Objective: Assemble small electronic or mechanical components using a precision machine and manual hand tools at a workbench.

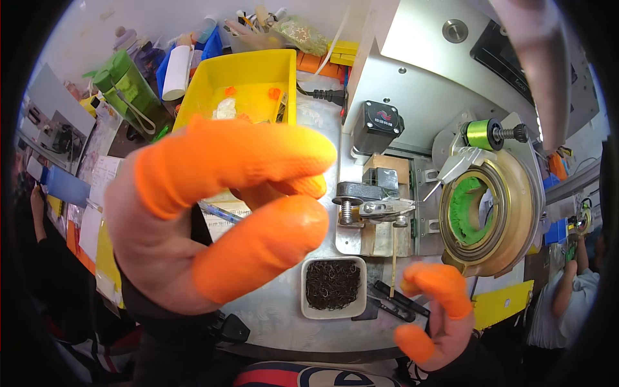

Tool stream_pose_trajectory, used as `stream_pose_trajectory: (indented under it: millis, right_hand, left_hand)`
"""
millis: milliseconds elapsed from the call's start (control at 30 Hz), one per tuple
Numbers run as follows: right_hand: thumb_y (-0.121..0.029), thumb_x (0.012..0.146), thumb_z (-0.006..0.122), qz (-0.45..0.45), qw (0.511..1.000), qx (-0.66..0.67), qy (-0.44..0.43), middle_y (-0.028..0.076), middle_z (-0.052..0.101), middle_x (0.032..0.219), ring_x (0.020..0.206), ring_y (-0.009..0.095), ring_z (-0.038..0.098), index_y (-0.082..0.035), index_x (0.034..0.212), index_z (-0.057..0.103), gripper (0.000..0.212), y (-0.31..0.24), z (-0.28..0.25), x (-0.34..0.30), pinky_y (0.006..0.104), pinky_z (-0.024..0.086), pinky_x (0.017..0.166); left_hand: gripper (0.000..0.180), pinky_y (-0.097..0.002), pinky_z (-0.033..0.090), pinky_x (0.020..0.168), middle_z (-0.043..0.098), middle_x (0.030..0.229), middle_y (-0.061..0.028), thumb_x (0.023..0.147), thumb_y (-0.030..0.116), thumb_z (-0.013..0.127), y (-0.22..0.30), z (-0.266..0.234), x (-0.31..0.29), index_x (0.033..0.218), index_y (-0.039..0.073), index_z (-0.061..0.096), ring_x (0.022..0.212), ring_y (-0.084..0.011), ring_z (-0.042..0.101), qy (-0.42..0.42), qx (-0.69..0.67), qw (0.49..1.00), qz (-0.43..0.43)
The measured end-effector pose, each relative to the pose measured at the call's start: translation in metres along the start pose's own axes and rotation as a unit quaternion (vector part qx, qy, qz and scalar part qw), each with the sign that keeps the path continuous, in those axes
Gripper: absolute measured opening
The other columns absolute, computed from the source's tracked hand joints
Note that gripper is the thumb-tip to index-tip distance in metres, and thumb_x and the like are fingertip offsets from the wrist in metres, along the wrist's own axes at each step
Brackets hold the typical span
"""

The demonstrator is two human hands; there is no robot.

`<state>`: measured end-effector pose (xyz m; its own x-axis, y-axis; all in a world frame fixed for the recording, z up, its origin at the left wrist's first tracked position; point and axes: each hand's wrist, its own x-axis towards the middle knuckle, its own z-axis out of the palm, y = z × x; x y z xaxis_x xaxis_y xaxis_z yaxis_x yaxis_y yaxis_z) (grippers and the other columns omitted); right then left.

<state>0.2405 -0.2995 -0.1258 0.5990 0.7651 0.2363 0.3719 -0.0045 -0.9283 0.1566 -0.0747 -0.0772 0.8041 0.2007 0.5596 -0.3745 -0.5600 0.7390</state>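
Note:
My left hand (193, 219), in orange finger covers, is raised close to the camera. Its fingertips come together in a pinch, and whatever sits between them, if anything, cannot be made out. At lower right my right hand (442, 316), also in orange covers, has its curled finger and thumb apart with nothing visible between them. Between the hands stands a small white dish (309, 309) filled with dark, thin, curly pieces (332, 284). Beside my right hand lie black tweezers (394, 308). Beyond is a small metal clamp (383, 208) on the winding machine.
A brass-coloured ring (516, 219) with a green inner lining (454, 219) stands at the right, below a green thread spool (482, 134). A yellow bin (287, 84) is at the back, beside a green bottle (129, 87). Another person (570, 303) works at far right.

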Motion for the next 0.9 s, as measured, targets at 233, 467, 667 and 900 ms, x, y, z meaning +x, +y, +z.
stream_pose_trajectory:
  millis: [233,467,667,900]
  right_hand:
    - [-0.009,0.07,0.062,0.1,0.987,0.126,-0.016,0.01,0.028,0.123,0.113,0.02,0.031,-0.003,0.125,0.023,0.068,0.013,0.013,0.016,0.0363,0.022,0.094]
    - [-0.012,0.07,0.062,0.075,0.939,0.316,0.109,0.013,0.031,0.122,0.115,0.022,0.029,-0.001,0.124,0.024,0.066,0.028,0.017,0.056,0.0356,0.018,0.096]
    - [-0.008,0.075,0.059,0.019,0.924,0.381,0.028,0.013,0.026,0.129,0.12,0.018,0.024,0.0,0.125,0.025,0.061,0.051,0.048,0.087,0.0301,0.018,0.098]
    - [-0.007,0.075,0.058,-0.015,0.921,0.379,0.092,0.01,0.042,0.117,0.109,0.014,0.038,-0.002,0.112,0.045,0.04,0.062,0.041,0.082,0.0258,0.029,0.091]
  left_hand:
    - [0.025,-0.0245,0.042,0.065,0.06,0.076,-0.011,0.07,0.008,0.059,-0.005,0.006,0.006,0.093,-0.001,0.054,0.069,-0.0148,0.055,-0.043,0.054,0.995,-0.071]
    - [0.023,-0.0241,0.043,0.061,0.057,0.07,-0.0085,0.069,0.008,0.063,-0.019,0.021,0.014,0.088,-0.002,0.056,0.065,-0.0161,0.056,-0.038,0.106,0.993,-0.028]
    - [0.027,-0.0238,0.036,0.075,0.054,0.086,-0.008,0.077,0.009,0.054,-0.035,-0.003,-0.012,0.102,0.001,0.049,0.077,-0.0135,0.051,-0.011,0.085,0.986,-0.145]
    - [0.027,-0.0236,0.036,0.076,0.053,0.086,-0.0074,0.078,0.008,0.053,-0.035,0.012,-0.006,0.103,0.002,0.047,0.078,-0.0127,0.05,-0.028,0.056,0.991,-0.117]
